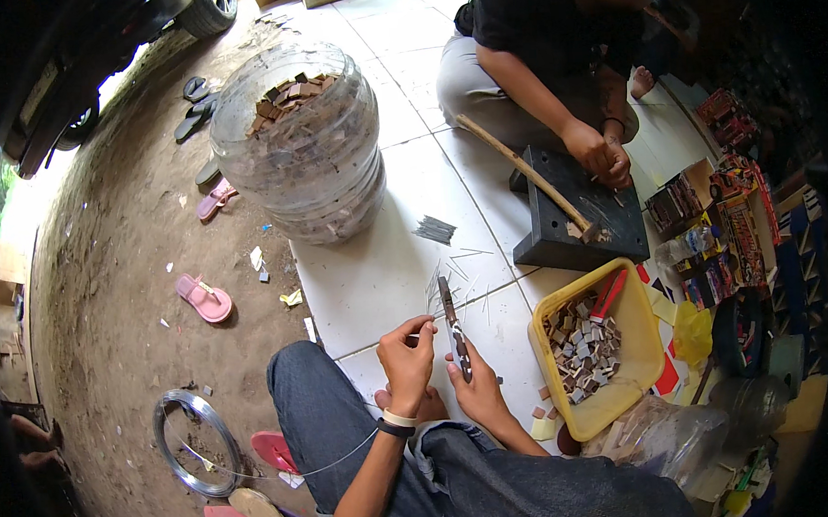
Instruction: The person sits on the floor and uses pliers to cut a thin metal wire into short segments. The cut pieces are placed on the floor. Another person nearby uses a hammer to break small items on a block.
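Note:
My right hand [478,385] is wrapped round the handles of a pair of dark pliers [449,303], whose jaws point away from me. Close by on the left, the fingertips of my left hand [406,359] pinch a thin metal wire. From a coil of silvery wire [198,443] on the ground, a strand runs across my leg toward my left wrist and disappears behind it. Cut wire pieces [469,253] lie loose on the white tiles beyond the pliers, near a neat bundle of short grey wires [434,230].
A yellow tub [579,427] of small brown and grey pieces stands at right. A large clear plastic container [309,189] of similar pieces is far left. Opposite, a person [594,149] works at a black block [570,242] with a hammer [531,179] on it. Sandals [203,300] lie on bare ground.

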A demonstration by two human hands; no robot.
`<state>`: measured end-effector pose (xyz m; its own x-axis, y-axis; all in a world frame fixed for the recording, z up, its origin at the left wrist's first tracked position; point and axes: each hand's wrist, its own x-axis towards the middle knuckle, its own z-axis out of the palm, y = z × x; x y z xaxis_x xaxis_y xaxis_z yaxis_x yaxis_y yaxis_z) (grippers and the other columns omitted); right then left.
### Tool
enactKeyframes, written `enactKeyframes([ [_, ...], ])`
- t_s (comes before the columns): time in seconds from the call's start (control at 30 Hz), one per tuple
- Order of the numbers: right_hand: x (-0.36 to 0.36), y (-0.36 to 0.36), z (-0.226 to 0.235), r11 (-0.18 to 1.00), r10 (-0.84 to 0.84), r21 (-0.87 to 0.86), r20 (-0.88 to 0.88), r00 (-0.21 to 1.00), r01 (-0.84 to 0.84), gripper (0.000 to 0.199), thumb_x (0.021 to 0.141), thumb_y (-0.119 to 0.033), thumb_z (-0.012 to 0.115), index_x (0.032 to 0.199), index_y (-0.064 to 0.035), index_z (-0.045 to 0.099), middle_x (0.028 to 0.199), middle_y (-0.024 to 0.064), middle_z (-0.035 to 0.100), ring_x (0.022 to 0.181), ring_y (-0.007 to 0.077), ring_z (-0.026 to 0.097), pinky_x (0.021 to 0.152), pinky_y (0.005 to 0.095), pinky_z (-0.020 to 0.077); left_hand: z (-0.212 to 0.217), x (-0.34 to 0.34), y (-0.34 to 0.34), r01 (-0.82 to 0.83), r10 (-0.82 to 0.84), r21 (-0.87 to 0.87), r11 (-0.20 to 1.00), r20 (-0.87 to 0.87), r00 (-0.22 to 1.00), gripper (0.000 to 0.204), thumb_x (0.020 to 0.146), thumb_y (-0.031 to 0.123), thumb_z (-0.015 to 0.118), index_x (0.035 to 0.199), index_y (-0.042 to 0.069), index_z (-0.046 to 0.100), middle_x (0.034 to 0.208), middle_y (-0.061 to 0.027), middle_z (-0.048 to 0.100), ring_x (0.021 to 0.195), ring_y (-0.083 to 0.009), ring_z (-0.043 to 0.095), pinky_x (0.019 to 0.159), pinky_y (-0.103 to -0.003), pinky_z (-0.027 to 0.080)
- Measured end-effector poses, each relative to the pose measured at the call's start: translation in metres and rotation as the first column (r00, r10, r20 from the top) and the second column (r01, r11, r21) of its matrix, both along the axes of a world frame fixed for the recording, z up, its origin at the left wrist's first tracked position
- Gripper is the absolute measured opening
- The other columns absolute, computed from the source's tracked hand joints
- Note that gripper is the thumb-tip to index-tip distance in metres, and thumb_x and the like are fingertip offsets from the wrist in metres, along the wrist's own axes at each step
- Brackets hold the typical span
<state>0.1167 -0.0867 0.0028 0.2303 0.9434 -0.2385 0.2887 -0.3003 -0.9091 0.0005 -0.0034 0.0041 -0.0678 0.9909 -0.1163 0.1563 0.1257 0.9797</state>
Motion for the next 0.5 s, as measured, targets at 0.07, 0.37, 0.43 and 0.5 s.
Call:
enactKeyframes([
  [0.07, 0.001, -0.001, -0.002, 1.000, -0.013, -0.025, -0.014, 1.000, 0.013, 0.047, 0.101, -0.011, 0.063, 0.145, -0.0019, 0.050, 0.113, 0.0157, 0.072, 0.095, 0.0219, 0.070, 0.084, 0.0355, 0.0545, -0.001, 0.000, 0.000, 0.000, 0.000, -0.003, 1.000, 0.003, 1.000, 0.018, 0.094, 0.009, 0.070, 0.105, -0.002, 0.079, 0.084, -0.0126, 0.079, 0.069, -0.0127, 0.072, 0.064, -0.026, 0.055],
  [0.37, 0.004, -0.002, -0.018, 0.990, -0.004, -0.139, 0.052, 0.999, 0.011, 0.040, 0.087, -0.016, 0.073, 0.123, -0.0004, 0.065, 0.089, 0.0113, 0.073, 0.078, 0.0221, 0.069, 0.077, 0.0361, 0.0546, -0.004, -0.003, 0.000, 0.013, -0.013, -0.011, 1.000, -0.001, 1.000, 0.018, 0.094, 0.009, 0.070, 0.105, -0.002, 0.079, 0.083, -0.0118, 0.079, 0.068, -0.0116, 0.071, 0.063, -0.026, 0.053],
  [0.43, 0.004, -0.001, -0.019, 0.987, 0.010, -0.161, 0.041, 0.999, -0.003, 0.038, 0.087, -0.015, 0.074, 0.121, -0.0009, 0.065, 0.086, 0.0107, 0.071, 0.076, 0.0197, 0.067, 0.074, 0.0347, 0.0536, -0.005, -0.002, -0.001, 0.013, -0.013, -0.015, 1.000, -0.004, 1.000, 0.018, 0.094, 0.009, 0.070, 0.105, -0.002, 0.079, 0.083, -0.0117, 0.079, 0.068, -0.0120, 0.071, 0.063, -0.026, 0.053],
  [0.5, 0.005, -0.001, -0.017, 0.986, 0.010, -0.168, 0.060, 0.998, 0.000, 0.035, 0.087, -0.016, 0.075, 0.117, -0.0012, 0.064, 0.083, 0.0099, 0.069, 0.073, 0.0174, 0.064, 0.071, 0.0335, 0.0528, -0.006, -0.001, -0.001, 0.016, -0.016, -0.019, 1.000, -0.011, 1.000, 0.018, 0.094, 0.009, 0.070, 0.104, -0.002, 0.079, 0.083, -0.0120, 0.079, 0.068, -0.0126, 0.071, 0.063, -0.026, 0.054],
])
